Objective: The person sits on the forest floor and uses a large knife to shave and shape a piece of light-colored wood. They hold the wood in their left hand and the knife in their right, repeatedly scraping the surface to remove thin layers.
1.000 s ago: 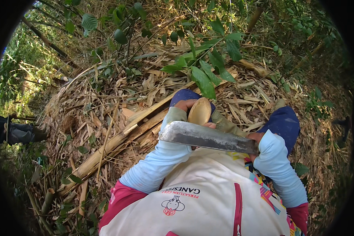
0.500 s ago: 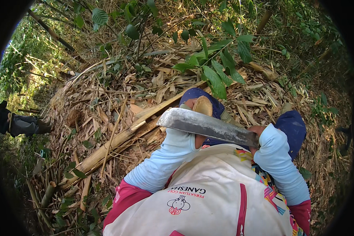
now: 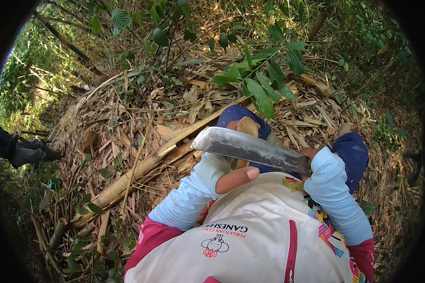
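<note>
My right hand (image 3: 309, 159) is closed round the handle end of a machete (image 3: 250, 148); the handle itself is hidden in the fist. Its wide, worn grey blade points left across my lap. Behind the blade, my left hand (image 3: 238, 180) holds a pale tan piece of wood (image 3: 248, 126) with a rounded end. The left thumb sticks out on the near side of the blade, while fingertips show beside the wood's far end. The blade covers the middle of the wood and most of that hand. Whether the edge touches the wood, I cannot tell.
A long split bamboo pole (image 3: 141, 172) lies slantwise left of my knees (image 3: 349, 158), on dry leaves and husks (image 3: 189, 101). Leafy green stems (image 3: 259, 89) hang just ahead. At the far left, a person's dark-clothed legs (image 3: 28, 153) show. A cut stump (image 3: 58, 232) stands lower left.
My left thumb has come out from behind the blade and now stretches to the right. The wood and the machete have shifted slightly. The person at far left has moved a little.
</note>
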A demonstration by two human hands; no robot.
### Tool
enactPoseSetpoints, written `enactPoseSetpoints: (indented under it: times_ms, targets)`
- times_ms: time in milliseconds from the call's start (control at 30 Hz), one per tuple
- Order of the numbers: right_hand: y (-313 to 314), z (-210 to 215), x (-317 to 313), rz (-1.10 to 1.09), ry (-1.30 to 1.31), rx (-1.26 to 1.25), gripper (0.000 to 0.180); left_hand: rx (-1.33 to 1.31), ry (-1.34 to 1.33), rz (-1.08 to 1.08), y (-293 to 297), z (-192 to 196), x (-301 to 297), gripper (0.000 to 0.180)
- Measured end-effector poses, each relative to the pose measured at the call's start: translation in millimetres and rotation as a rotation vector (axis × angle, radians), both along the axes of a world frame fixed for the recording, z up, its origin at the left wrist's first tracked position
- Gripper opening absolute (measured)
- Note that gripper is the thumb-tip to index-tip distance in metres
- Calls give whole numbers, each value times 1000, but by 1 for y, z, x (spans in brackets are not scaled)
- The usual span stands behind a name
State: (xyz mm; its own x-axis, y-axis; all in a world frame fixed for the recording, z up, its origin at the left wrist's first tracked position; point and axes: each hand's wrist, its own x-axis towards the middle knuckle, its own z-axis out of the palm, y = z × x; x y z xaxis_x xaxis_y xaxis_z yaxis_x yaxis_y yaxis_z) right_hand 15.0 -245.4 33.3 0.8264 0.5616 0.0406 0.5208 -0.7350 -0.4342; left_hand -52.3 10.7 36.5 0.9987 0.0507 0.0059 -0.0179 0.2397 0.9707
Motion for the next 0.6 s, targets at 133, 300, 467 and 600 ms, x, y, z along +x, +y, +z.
enactPoseSetpoints:
  times_ms: [133, 300, 467, 600]
  targets:
    - [7, -3, 0, -11, -49, -76, 51, 124, -132, -54, 12, -24, 4, 68]
    - [13, -8, 1, -37, 57, -131, 51, 238, -171, 44, 2, -33, 0, 67]
    - [18, -8, 1, -96, 208, -122, 48, 298, -259, 126, -2, -56, -1, 59]
    - [18, -13, 0, -64, 167, -168, 46, 269, -288, 192, -10, -59, 1, 57]
